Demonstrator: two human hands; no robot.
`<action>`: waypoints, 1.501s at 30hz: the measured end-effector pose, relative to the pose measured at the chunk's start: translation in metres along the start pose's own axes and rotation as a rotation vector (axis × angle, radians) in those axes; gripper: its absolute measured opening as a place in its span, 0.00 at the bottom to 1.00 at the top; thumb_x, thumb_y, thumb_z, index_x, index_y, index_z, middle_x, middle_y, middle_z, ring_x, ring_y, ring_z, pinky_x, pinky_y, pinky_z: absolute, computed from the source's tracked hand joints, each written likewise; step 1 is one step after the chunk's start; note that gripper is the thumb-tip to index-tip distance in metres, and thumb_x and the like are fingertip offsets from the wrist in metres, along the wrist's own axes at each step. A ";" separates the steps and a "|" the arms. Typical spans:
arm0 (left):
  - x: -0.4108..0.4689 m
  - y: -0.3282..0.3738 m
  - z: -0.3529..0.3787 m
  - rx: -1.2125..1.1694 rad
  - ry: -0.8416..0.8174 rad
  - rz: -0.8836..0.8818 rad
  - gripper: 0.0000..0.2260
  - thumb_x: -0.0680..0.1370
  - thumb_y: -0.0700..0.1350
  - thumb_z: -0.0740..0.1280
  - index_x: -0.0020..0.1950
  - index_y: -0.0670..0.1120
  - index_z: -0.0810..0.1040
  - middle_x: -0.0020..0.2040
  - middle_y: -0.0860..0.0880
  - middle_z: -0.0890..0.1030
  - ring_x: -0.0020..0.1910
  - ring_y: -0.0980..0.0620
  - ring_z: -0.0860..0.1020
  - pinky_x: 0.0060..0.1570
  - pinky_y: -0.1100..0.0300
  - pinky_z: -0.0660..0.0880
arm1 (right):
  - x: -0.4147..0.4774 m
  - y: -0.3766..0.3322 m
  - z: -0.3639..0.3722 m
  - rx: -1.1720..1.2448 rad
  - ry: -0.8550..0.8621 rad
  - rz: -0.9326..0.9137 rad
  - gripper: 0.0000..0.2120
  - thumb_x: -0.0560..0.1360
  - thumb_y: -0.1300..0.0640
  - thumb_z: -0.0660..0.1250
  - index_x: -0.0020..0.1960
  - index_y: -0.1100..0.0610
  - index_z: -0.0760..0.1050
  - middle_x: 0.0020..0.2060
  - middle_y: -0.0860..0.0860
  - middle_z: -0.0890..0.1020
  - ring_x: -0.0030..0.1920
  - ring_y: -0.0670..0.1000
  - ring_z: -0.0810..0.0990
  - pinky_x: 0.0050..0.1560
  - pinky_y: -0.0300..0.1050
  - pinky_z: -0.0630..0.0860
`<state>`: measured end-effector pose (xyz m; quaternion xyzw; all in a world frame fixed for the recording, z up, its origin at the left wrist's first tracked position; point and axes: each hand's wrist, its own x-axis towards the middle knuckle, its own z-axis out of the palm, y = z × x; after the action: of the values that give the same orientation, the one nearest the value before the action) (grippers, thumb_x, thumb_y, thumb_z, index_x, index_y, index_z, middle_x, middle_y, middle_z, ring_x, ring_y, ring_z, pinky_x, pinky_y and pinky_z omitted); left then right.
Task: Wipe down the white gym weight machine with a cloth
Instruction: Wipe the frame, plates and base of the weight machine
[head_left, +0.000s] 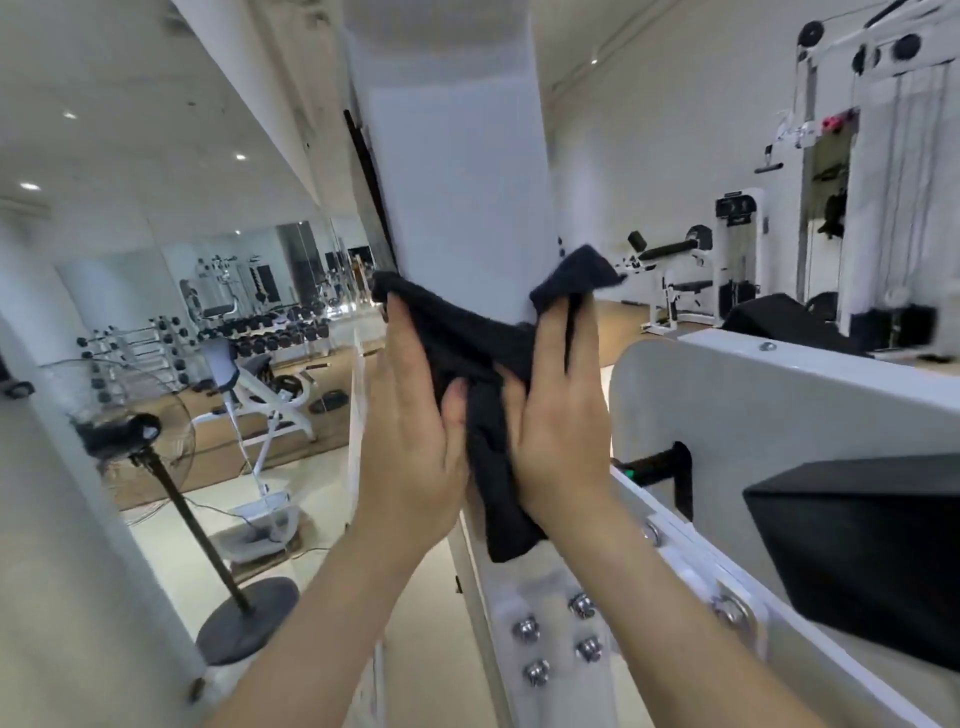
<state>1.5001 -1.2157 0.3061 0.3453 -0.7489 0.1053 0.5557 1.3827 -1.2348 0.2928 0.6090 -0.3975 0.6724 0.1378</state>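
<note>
- Step in hand: we see the dark cloth (467, 338) laid across the front of the white upright post (457, 182) of the weight machine. One corner flares out past the post's right edge, and a loose tail hangs down between the two wrists.
- Grip: the left hand (410, 415) and right hand (561, 415) lie flat on the cloth, one at either side of the post, fingers straight and pointing up. Neither grip is curled round the cloth; both press it against the metal.
- Doing it well, in our judgement:
  - Press evenly with both palms so the cloth hugs the front and both edges of the post.
  - Work along its length in overlapping passes.
  - Gather up the hanging tail so it does not snag on the bolts (556, 639) of the plate below.
- Nearby: the black pad (857, 545) sits to the right, well apart from the cloth.
- Hidden or unclear:
  - We cannot see the back of the post, or whether the cloth reaches round it.
  - The top of the post is cut off by the frame edge.
  - Its surface is blurred, so we cannot read dust or streaks on it.
  - Both palms face away from us.
</note>
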 end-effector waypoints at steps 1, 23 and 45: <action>-0.023 -0.003 0.006 0.016 -0.018 -0.025 0.28 0.82 0.51 0.51 0.78 0.48 0.41 0.77 0.56 0.55 0.75 0.55 0.58 0.73 0.54 0.58 | -0.031 0.007 -0.001 -0.012 -0.042 0.048 0.27 0.80 0.54 0.55 0.76 0.62 0.53 0.74 0.66 0.58 0.73 0.65 0.62 0.69 0.59 0.67; -0.163 0.026 0.026 0.258 -0.213 -0.162 0.08 0.74 0.31 0.68 0.50 0.39 0.82 0.49 0.45 0.82 0.45 0.49 0.79 0.48 0.70 0.69 | -0.194 0.036 -0.055 -0.245 -0.305 -0.067 0.16 0.77 0.72 0.59 0.63 0.67 0.76 0.65 0.60 0.76 0.69 0.62 0.71 0.63 0.59 0.73; -0.189 0.048 0.065 0.062 -0.274 -0.178 0.14 0.75 0.37 0.57 0.53 0.38 0.81 0.52 0.43 0.79 0.45 0.50 0.75 0.36 0.58 0.76 | -0.209 0.025 -0.076 -0.267 -0.135 0.388 0.16 0.76 0.56 0.59 0.59 0.57 0.79 0.51 0.46 0.69 0.44 0.42 0.69 0.47 0.28 0.69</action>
<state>1.4477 -1.1397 0.1229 0.4385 -0.7804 0.0305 0.4447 1.3583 -1.1351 0.0941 0.5411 -0.6008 0.5855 0.0584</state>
